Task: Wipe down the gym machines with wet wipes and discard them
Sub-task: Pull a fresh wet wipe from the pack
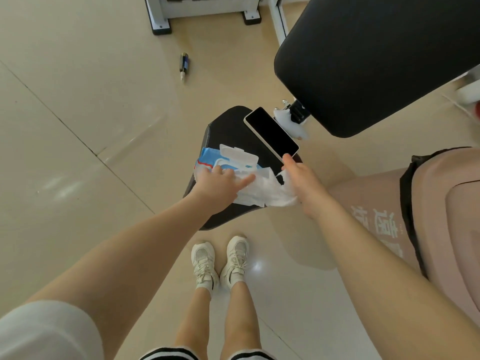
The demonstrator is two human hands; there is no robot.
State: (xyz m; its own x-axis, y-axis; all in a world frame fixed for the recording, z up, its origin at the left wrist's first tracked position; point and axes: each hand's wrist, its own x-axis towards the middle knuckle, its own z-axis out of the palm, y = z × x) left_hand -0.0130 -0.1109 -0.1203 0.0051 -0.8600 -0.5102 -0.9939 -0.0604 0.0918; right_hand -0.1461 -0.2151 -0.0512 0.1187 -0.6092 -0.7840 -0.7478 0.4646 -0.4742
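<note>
A blue pack of wet wipes (207,158) lies on the black seat pad (228,126) of a gym machine, its white flip lid (239,155) standing open. My left hand (218,183) presses down on the pack with fingers spread. A white wet wipe (262,190) stretches out from the pack toward the right. My right hand (302,183) grips the wipe's far end. A large black back pad (376,61) of the machine slopes up at the upper right.
A black-screened phone (271,133) lies on the seat's far right corner, close to my right fingertips. A small dark bottle (184,64) lies on the beige tiled floor beyond. A white machine frame (200,11) stands at the top. My feet (220,261) stand below the seat.
</note>
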